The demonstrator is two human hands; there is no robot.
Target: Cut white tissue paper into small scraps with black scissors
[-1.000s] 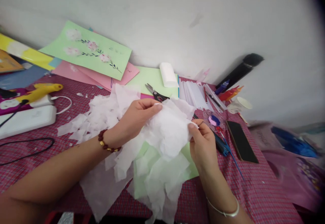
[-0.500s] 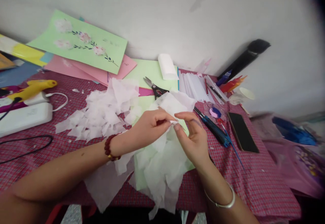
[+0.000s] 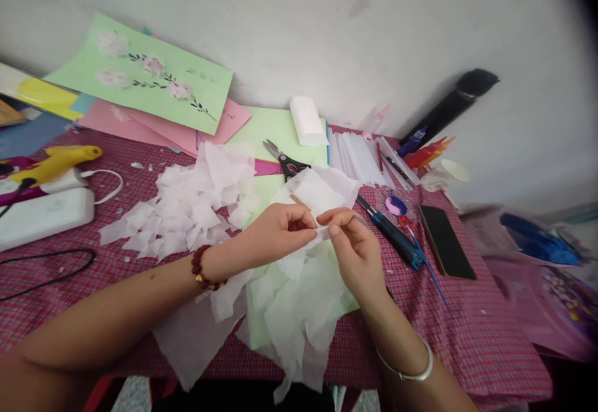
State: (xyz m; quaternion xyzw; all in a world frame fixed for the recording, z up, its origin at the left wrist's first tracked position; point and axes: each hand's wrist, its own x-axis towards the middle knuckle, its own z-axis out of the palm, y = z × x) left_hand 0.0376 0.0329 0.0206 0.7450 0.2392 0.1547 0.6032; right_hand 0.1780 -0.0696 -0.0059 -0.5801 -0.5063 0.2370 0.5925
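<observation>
My left hand (image 3: 284, 231) and my right hand (image 3: 357, 247) meet above the middle of the table. Both pinch a small piece of white tissue paper (image 3: 322, 230) between thumb and fingers, and most of it is hidden by the fingertips. Beneath them, torn sheets of white tissue (image 3: 299, 312) lie over light green paper (image 3: 258, 325) and hang past the table's front edge. A heap of small torn tissue pieces (image 3: 177, 206) spreads left of my left hand. Black-handled scissors (image 3: 287, 161) rest just beyond my hands.
A green card with tissue flowers (image 3: 163, 81) leans at the back left. A yellow glue gun (image 3: 70, 159) and a white power strip (image 3: 47, 215) lie left. On the right are a blue-handled cutter (image 3: 392, 237), a phone (image 3: 446, 242) and white strips (image 3: 357, 159).
My left fingers have curled in more, and the thumb has moved slightly right. My right fingertips have shifted a little, closing nearer around the tissue piece.
</observation>
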